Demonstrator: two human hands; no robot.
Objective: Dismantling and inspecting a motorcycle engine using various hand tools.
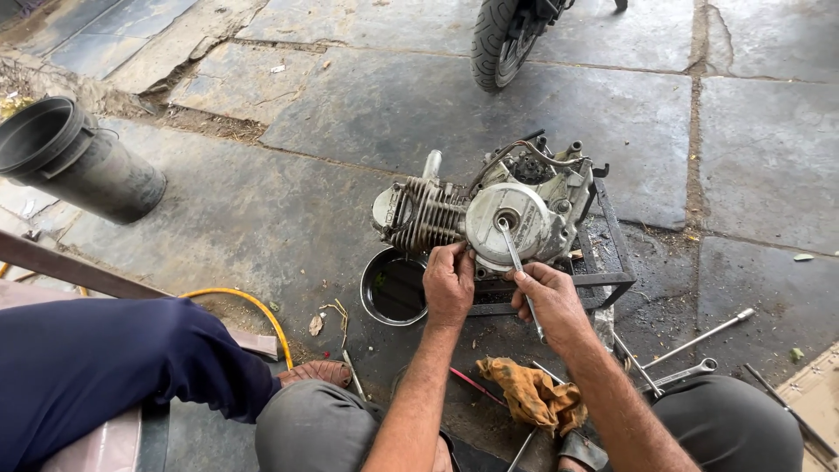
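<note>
Left hand [448, 284] gripping heavy, rigid, oily engine [489, 214] at cover rim, right hand [551, 301] fingers closed around slim stiff metal tool [517, 262] mid-shaft, probably slippery.

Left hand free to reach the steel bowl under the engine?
Probably yes. The left hand rests on the engine right beside the steel bowl, with nothing between them; the right hand holds the tool.
</note>
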